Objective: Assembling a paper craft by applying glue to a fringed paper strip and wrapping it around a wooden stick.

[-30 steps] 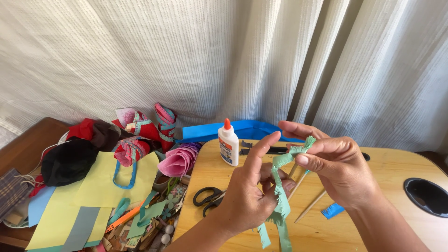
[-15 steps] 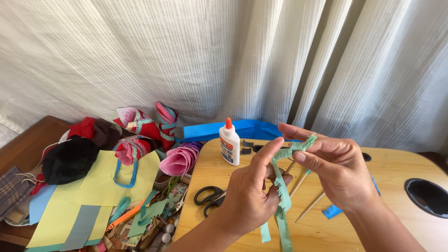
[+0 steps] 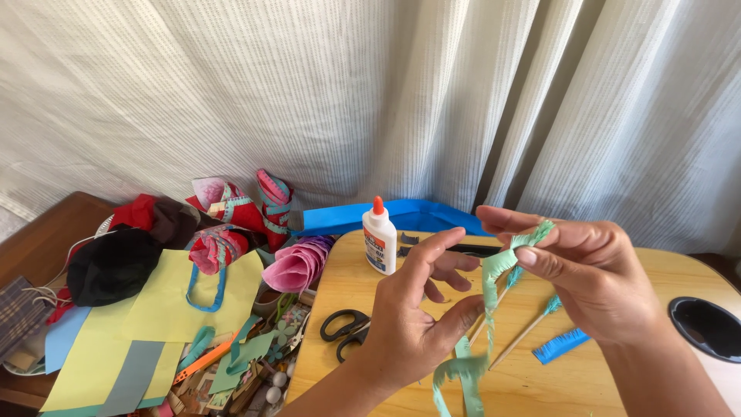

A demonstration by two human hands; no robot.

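Right grip [image 3: 590,266] pinches green fringed strip [image 3: 494,270]; left grip [image 3: 421,316] pinches its lower length.

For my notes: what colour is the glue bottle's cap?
Orange, on the glue bottle; head view.

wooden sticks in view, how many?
2. One stick is being wrapped with the green fringed strip, largely hidden by it; the other stick lies on the table. More may be hidden.

hands [image 3: 594,274] pinching green fringe [image 3: 494,270] (glue nearby)
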